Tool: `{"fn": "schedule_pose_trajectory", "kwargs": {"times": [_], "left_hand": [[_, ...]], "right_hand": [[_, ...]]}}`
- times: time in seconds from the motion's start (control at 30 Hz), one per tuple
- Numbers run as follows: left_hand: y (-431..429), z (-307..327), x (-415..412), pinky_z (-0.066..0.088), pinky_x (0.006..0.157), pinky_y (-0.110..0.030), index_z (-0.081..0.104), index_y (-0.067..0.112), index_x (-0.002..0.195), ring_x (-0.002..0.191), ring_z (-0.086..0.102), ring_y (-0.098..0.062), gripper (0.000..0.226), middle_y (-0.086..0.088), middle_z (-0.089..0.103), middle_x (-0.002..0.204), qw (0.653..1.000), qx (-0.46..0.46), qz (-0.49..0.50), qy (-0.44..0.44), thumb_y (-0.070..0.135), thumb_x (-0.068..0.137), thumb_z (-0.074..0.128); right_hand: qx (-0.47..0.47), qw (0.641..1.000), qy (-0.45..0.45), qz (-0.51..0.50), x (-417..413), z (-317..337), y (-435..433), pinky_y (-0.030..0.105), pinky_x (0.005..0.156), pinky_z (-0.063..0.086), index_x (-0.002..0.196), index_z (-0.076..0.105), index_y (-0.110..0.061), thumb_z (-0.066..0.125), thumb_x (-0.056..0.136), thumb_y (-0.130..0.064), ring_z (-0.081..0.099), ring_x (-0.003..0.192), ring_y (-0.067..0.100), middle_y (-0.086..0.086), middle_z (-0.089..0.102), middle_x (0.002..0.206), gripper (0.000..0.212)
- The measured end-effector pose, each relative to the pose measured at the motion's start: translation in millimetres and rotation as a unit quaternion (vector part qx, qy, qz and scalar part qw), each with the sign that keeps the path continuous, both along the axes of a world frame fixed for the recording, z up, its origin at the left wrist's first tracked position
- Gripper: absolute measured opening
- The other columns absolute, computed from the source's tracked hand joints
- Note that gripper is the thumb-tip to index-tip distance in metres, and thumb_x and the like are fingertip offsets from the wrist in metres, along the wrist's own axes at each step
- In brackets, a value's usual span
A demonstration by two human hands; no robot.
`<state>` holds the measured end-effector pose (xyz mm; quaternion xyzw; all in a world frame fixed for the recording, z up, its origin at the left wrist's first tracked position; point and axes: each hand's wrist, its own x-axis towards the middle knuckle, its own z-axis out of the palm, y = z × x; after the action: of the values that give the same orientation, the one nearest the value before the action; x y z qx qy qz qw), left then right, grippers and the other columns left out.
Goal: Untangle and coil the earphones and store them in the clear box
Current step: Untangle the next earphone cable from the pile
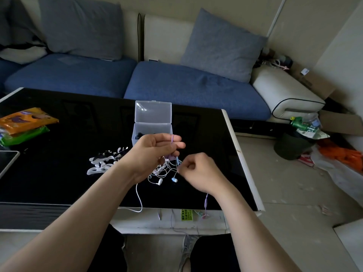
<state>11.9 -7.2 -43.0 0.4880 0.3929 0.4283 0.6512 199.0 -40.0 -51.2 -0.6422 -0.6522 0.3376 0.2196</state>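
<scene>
A tangle of earphones (164, 170), with white, pink, blue and purple cords, hangs over the black table between my hands. My left hand (155, 152) is raised above it, with a purple cord looped around two fingers. My right hand (198, 171) pinches a cord at the right side of the tangle. A white cord (139, 197) trails down to the table's front edge. A purple cord (206, 203) dangles below my right wrist. The clear box (152, 122) stands just behind my left hand, lid up, with something dark inside.
White cut-out shapes (106, 160) lie left of my left arm. Orange and green packets (25, 122) and a tablet corner (7, 160) sit at the table's left. A blue sofa (176, 85) runs behind the black table (216, 134). Clutter and a dark bin (290, 146) are on the floor at right.
</scene>
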Motion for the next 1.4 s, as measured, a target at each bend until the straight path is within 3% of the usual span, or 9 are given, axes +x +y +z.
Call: {"fn": "schedule_pose_trajectory", "kwargs": {"times": [0.17,0.37,0.53,0.63,0.77,0.93,1.13,1.3,1.4], "left_hand": [[6.5,-17.3,-1.7,0.058,0.074,-0.020,0.069,0.004,0.123,0.092,0.078,-0.019,0.027,-0.006,0.081,0.108,0.977,0.102,0.029,0.182,-0.007,0.104,0.054],[5.6,-20.8,-2.4,0.045,0.073,-0.010,0.072,0.019,0.105,0.083,0.067,0.003,0.031,0.009,0.074,0.090,0.873,0.264,-0.071,0.405,-0.005,0.098,0.054],[-0.3,-11.9,2.4,0.058,0.081,-0.024,0.072,0.015,0.100,0.084,0.073,-0.014,0.039,-0.003,0.079,0.090,0.927,0.158,-0.131,0.315,-0.013,0.094,0.047],[0.1,-6.4,6.3,0.051,0.071,-0.022,0.074,0.007,0.105,0.075,0.065,-0.011,0.036,-0.007,0.076,0.086,0.959,0.083,-0.124,0.243,-0.011,0.096,0.044],[1.9,-5.0,7.5,0.047,0.066,-0.019,0.076,0.005,0.112,0.073,0.057,-0.009,0.031,-0.004,0.069,0.086,0.990,0.012,-0.087,0.106,0.012,0.111,0.047],[1.3,-6.4,11.1,0.048,0.073,-0.020,0.070,0.003,0.126,0.081,0.061,-0.010,0.024,-0.003,0.076,0.099,0.998,0.011,-0.054,0.012,0.006,0.107,0.057],[7.6,-12.8,3.1,0.058,0.089,-0.023,0.069,0.010,0.128,0.099,0.076,-0.015,0.027,0.002,0.081,0.110,0.984,0.107,0.037,0.141,0.002,0.104,0.061],[10.6,-17.7,-4.2,0.056,0.092,-0.020,0.071,0.017,0.122,0.101,0.072,-0.001,0.038,0.010,0.078,0.106,0.913,0.221,-0.019,0.341,-0.010,0.097,0.059],[8.1,-20.3,-3.8,0.055,0.084,-0.027,0.073,0.021,0.107,0.090,0.069,-0.003,0.040,0.008,0.076,0.095,0.877,0.232,-0.083,0.411,-0.010,0.094,0.051]], "right_hand": [[0.012,0.999,0.026,0.045,-11.2,4.3,-4.6,0.025,0.052,0.036,0.072,0.075,-0.022,0.069,0.090,-0.022,0.045,0.051,0.009,-0.009,0.053,0.052,0.019],[0.031,0.978,0.203,-0.020,-10.3,14.7,-7.8,0.026,0.047,0.045,0.078,0.076,-0.004,0.066,0.094,-0.005,0.055,0.044,0.016,0.006,0.062,0.054,0.019],[0.192,0.966,0.142,-0.096,3.2,3.8,2.0,0.033,0.055,0.054,0.077,0.080,-0.016,0.074,0.094,-0.018,0.064,0.052,0.012,-0.002,0.068,0.057,0.018],[0.215,0.960,0.137,-0.118,10.4,-2.4,6.5,0.029,0.061,0.055,0.086,0.083,-0.020,0.077,0.095,-0.023,0.066,0.061,0.008,-0.005,0.070,0.065,0.012],[0.169,0.967,0.137,-0.132,14.3,-4.5,9.0,0.026,0.072,0.058,0.099,0.083,-0.026,0.073,0.100,-0.024,0.071,0.077,0.006,-0.008,0.075,0.080,0.010],[-0.006,0.976,0.185,-0.116,3.6,-2.1,6.4,0.036,0.049,0.057,0.096,0.079,-0.018,0.065,0.104,-0.031,0.062,0.051,0.019,0.007,0.067,0.069,0.021],[-0.095,0.989,0.112,0.025,-11.4,-0.7,-5.8,0.027,0.044,0.046,0.092,0.079,-0.019,0.061,0.103,-0.024,0.055,0.047,0.016,0.002,0.065,0.062,0.022],[0.053,0.994,0.093,0.027,-13.1,0.0,-0.6,0.028,0.055,0.034,0.074,0.079,-0.014,0.071,0.093,-0.024,0.041,0.053,0.005,-0.002,0.050,0.053,0.023],[0.139,0.985,0.105,-0.009,-7.0,0.1,1.0,0.029,0.054,0.043,0.076,0.082,-0.015,0.071,0.087,-0.019,0.053,0.053,0.005,0.002,0.062,0.055,0.015]]}}
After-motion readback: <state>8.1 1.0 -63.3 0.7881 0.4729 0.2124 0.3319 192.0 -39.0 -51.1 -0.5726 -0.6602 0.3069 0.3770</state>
